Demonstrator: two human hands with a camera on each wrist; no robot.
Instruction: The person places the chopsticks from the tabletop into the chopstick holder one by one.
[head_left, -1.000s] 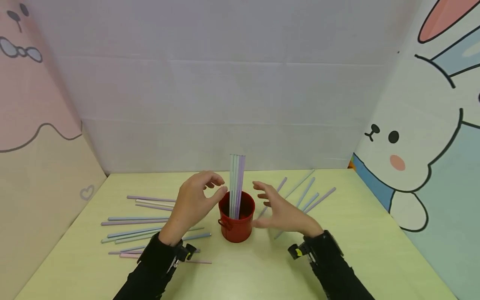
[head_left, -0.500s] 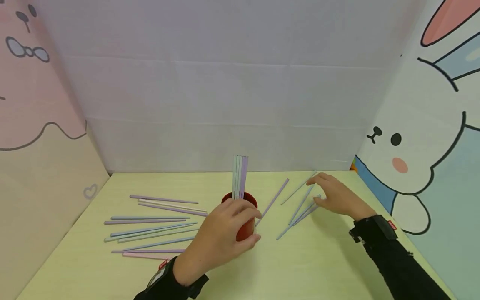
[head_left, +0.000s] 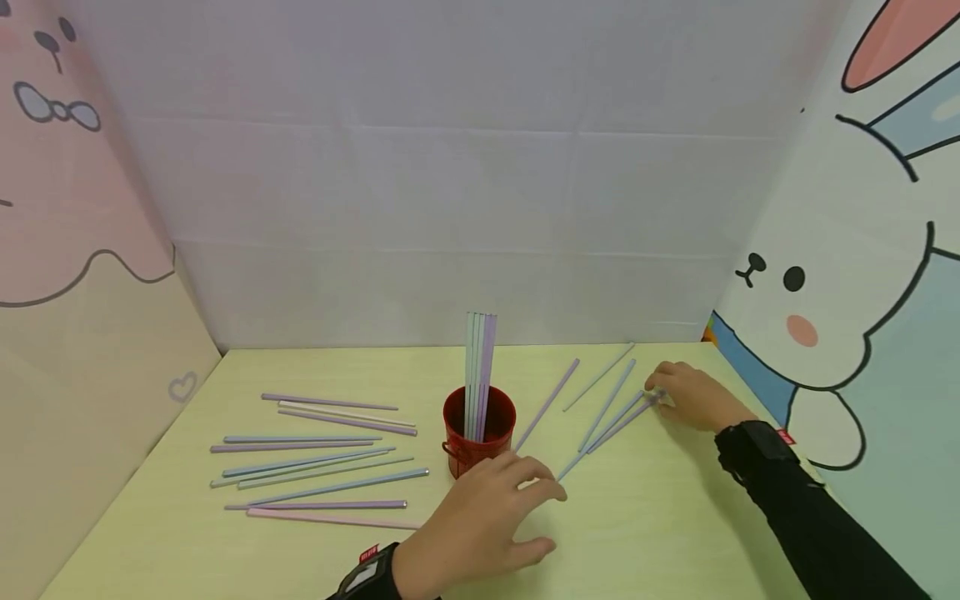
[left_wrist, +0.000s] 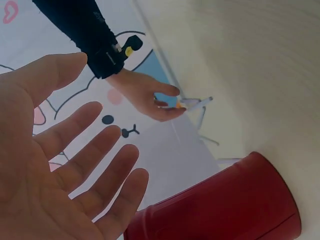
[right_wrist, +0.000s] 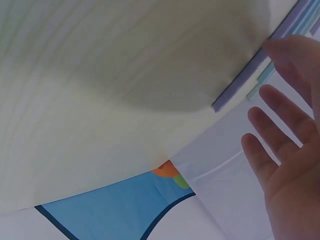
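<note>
A red bucket [head_left: 472, 454] holds several pale green and purple chopsticks [head_left: 480, 375] standing upright. In front of it hovers my left hand [head_left: 480, 525], fingers spread and holding nothing. In the left wrist view its palm and fingers [left_wrist: 116, 165] are plainly loose beside the bucket. At the right of the table my right hand [head_left: 693, 396] is at the far end of a purple chopstick [head_left: 618, 429]. Its thumb [right_wrist: 287, 52] meets that chopstick in the right wrist view, the other fingers hanging loose. A gap shows between thumb and fingers in the left wrist view.
Blue chopsticks [head_left: 607, 408] lie beside the purple one, with another purple chopstick [head_left: 547, 404] and a pale one [head_left: 597, 377] farther left. Several pastel chopsticks [head_left: 330, 483] are spread over the table's left side. Cloth walls [head_left: 450, 208] close off the back and sides.
My right hand has gone from beside the bucket to the right-hand chopsticks. My left hand has crossed over and in front of the bucket, coming down nearer to me.
</note>
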